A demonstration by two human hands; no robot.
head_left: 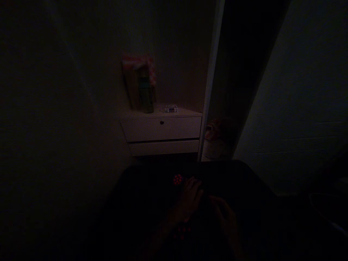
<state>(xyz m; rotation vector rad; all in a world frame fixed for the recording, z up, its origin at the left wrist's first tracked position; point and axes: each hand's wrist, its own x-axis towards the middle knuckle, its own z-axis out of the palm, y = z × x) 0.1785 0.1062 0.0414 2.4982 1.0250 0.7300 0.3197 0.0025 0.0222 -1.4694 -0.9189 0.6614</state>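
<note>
In the very dim light, my left hand (191, 195) reaches over a dark surface (146, 195), its fingers bent over something too dark to make out. Close on its right, my right hand (225, 214) has thumb and fingers curved towards each other. Whatever lies between the two hands is lost in the dark. Just beyond the left fingertips is a round cluster of red glowing dots (177, 179). A second, fainter group of red dots (183, 230) shows below the left wrist.
A pale drawer unit (163, 129) with a lock stands ahead. On its top are a green-capped bottle (146, 96), a red-and-white patterned item (137, 61) and a small pale item (171, 108). An upright post (213, 65) borders a dark recess holding reddish cloth (213, 129).
</note>
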